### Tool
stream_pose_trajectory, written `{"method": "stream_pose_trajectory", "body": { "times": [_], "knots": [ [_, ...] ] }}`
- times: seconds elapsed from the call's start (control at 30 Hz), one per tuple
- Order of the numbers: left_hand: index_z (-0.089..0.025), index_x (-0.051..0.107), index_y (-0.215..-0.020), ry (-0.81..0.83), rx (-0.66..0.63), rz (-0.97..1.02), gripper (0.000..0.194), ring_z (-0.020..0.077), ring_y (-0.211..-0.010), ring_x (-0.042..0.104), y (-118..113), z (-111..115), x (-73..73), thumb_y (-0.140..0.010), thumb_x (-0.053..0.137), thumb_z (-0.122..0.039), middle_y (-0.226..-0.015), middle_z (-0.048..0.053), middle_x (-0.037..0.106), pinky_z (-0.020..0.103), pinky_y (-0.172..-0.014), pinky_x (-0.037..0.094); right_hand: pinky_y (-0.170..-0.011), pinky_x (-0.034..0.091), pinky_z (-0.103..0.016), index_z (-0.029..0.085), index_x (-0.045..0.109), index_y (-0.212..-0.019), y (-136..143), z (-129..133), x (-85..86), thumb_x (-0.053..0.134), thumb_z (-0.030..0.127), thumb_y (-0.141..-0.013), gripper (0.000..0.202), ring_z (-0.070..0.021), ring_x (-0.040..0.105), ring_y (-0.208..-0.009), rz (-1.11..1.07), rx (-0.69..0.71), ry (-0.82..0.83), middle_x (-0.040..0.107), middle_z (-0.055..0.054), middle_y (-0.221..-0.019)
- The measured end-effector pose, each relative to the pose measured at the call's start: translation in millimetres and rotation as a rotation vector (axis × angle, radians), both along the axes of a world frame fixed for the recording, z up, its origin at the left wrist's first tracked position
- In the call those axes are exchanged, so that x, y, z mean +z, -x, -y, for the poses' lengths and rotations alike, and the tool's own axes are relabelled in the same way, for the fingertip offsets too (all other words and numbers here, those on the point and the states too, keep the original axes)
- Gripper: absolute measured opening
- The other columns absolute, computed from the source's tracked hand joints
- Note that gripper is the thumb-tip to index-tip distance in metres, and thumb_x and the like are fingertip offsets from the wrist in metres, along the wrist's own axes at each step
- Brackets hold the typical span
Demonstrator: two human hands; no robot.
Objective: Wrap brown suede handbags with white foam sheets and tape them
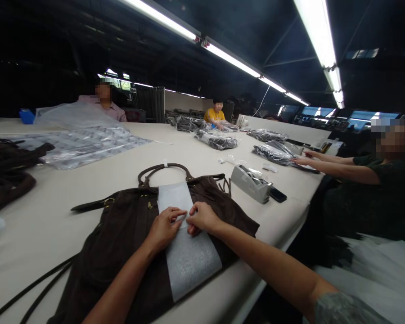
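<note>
A dark brown handbag (128, 234) lies flat on the pale table, its looped handles pointing away from me. Across its middle runs a strip of thin white wrapping (194, 265). My left hand (165, 227) rests on the strip with thumb and fingers pinched together at its middle. Close beside it on the right, my right hand (202, 218) has its fingers curled and pinched at the same spot. Whatever lies between the fingertips is too small to tell. Beyond the bag's right side stands a grey tape dispenser (251, 183).
Next to the dispenser lies a black phone (277, 194). Several plastic-wrapped dark bags (216, 139) lie farther back on the table (121, 175). Plastic sheets (97, 144) and brown straps (10, 171) are at left. A person at right handles a wrapped bag; two people sit across.
</note>
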State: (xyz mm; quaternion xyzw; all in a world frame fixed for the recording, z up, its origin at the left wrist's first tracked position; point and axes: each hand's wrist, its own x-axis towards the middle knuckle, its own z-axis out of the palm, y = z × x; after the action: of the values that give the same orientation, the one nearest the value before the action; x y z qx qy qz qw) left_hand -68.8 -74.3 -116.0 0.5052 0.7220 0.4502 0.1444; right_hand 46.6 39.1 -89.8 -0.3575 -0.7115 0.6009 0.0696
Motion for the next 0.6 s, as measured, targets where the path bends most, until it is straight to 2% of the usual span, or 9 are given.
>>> {"method": "stream_pose_trajectory", "body": {
  "times": [0.17, 0.4, 0.53, 0.6],
  "knots": [
    [-0.024, 0.072, -0.099, 0.008, -0.004, 0.001, 0.034, 0.0202, -0.088, 0.061, -1.3, 1.3, 1.7, -0.072, 0.052, -0.034, -0.110, 0.006, 0.062, 0.038, -0.088, 0.050, -0.032, 0.047, -0.024, 0.022, 0.034, -0.078, -0.1, -4.8, 11.6, 0.060, 0.006, -0.075, 0.031, -0.0165, 0.054, -0.031, 0.152, 0.126, 0.013, 0.057, 0.003, -0.039],
    [-0.025, 0.072, -0.096, 0.004, -0.003, 0.008, 0.033, 0.0209, -0.092, 0.062, -2.1, 0.9, 3.6, -0.070, 0.052, -0.033, -0.110, 0.005, 0.062, 0.037, -0.088, 0.051, -0.034, 0.043, -0.020, 0.021, 0.037, -0.059, -12.0, -15.1, 25.4, 0.069, 0.018, -0.075, 0.036, -0.0140, 0.055, -0.034, 0.352, 0.373, -0.158, 0.054, 0.002, -0.037],
    [-0.024, 0.072, -0.094, 0.001, 0.001, 0.022, 0.034, 0.0214, -0.092, 0.062, -1.7, 1.2, 2.5, -0.068, 0.053, -0.033, -0.108, 0.005, 0.063, 0.037, -0.088, 0.052, -0.036, 0.041, -0.020, 0.020, 0.040, -0.059, -26.4, -10.2, 35.5, 0.072, 0.022, -0.073, 0.035, -0.0136, 0.054, -0.033, 0.417, 0.482, -0.253, 0.054, 0.003, -0.038],
    [-0.025, 0.072, -0.096, 0.002, 0.009, 0.031, 0.035, 0.0207, -0.090, 0.063, -1.7, 1.0, 3.2, -0.066, 0.054, -0.033, -0.108, 0.005, 0.064, 0.037, -0.087, 0.052, -0.036, 0.040, -0.020, 0.020, 0.044, -0.061, -40.6, -4.6, 42.0, 0.076, 0.024, -0.068, 0.033, -0.0138, 0.054, -0.035, 0.367, 0.512, -0.305, 0.052, 0.004, -0.038]
  ]
}}
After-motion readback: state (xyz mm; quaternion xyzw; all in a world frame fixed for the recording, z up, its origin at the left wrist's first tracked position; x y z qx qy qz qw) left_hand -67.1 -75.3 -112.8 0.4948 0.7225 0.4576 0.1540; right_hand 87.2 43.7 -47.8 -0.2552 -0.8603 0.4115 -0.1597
